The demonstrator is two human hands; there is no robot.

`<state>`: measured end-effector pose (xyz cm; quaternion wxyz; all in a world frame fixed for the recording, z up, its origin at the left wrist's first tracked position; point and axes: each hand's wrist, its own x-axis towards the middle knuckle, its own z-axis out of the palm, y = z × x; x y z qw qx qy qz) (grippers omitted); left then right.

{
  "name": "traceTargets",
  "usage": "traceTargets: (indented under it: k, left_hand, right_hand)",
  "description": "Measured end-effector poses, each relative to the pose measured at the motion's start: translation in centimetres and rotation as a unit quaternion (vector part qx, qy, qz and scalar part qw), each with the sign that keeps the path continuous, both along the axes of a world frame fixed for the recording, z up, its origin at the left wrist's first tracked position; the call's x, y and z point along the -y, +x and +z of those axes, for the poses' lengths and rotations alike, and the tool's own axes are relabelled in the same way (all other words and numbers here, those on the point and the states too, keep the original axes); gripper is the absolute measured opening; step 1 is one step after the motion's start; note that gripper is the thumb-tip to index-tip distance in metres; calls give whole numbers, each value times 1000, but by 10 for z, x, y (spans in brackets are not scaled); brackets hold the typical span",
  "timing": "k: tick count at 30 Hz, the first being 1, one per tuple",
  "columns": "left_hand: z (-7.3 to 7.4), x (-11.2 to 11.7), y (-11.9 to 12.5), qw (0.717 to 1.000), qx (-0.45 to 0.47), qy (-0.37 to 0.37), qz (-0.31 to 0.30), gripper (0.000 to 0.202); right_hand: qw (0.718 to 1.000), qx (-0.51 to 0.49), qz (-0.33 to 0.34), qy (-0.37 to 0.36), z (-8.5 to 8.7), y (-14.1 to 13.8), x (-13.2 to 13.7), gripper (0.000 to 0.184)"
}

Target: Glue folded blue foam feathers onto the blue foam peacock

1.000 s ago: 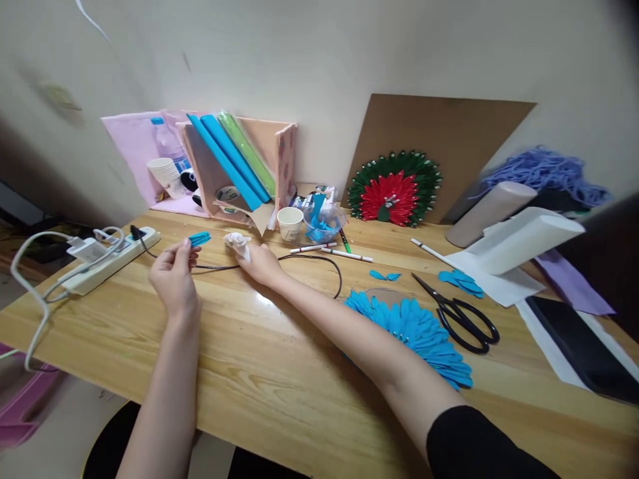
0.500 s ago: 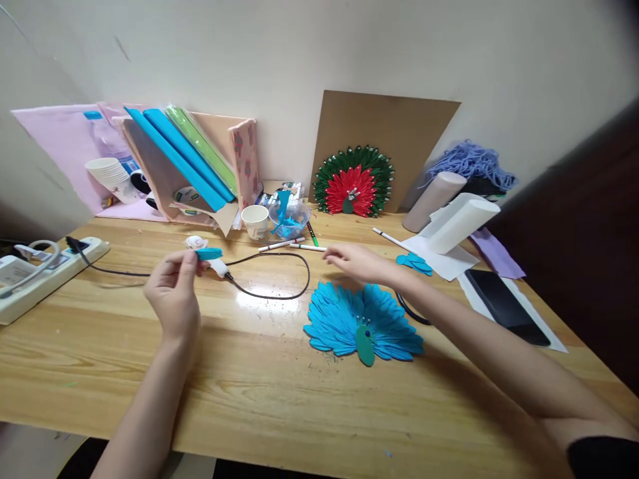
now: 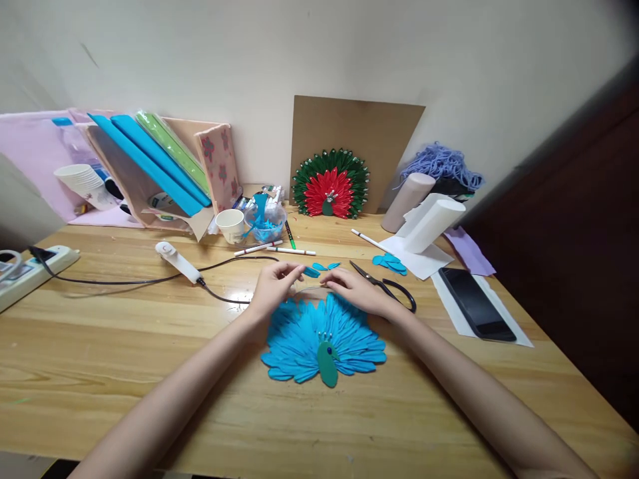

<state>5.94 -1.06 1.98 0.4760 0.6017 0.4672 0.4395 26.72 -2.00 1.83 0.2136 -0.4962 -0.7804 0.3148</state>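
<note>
A blue paper peacock fan [image 3: 299, 339] with a green body [image 3: 327, 362] lies flat on the wooden table [image 3: 124, 346] in front of me. My left hand [image 3: 272, 289] is at the fan's top edge, fingers pinched on a small blue petal [image 3: 311, 271]. My right hand [image 3: 357, 293] rests beside it on the fan's upper rim, fingers stretched out and holding nothing. Two loose blue petals [image 3: 327, 266] lie just beyond my fingertips.
A white glue gun [image 3: 177, 261] with a black cord lies to the left, near a power strip [image 3: 30, 273]. Black scissors [image 3: 384, 286], a phone [image 3: 476, 303], markers [image 3: 279, 249], a paper cup [image 3: 232, 225] and a red-green peacock [image 3: 329, 193] stand around the fan.
The right hand put the glue gun down and came to the fan. The left hand carried its blue petal from the left over to the fan's top edge. My view swung right.
</note>
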Motion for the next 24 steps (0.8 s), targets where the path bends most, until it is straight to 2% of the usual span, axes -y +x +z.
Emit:
traceTargets:
  k: [4,7,12,16,20,24]
  left_hand:
    - [-4,-4,2,999,23,-21,-14,30]
    - [-8,-4,-3,998,44,-54,-8,30]
    - [-13,-5,-6,997,49,-59,-6,26]
    - [-13,-9,-15,998,27,-53,-6,26]
    - [-12,-16,-27,999,10,-30,-22,26]
    - [-11,-19,-36,998,19,-19,-54,36]
  right_hand:
    - [997,-62,-31,16,6,-6,-10,24]
    - [994,-110,-23,12,6,-14,-22,24]
    - [981,-190,-41,7,-8,-25,-40,26]
    - [972,-227,-48,-35,-22,-24,-43,28]
    - [973,-217,-46,-60,-24,-22,-39,28]
    - [984,-176,-30,-20,-16,-21,-36,25]
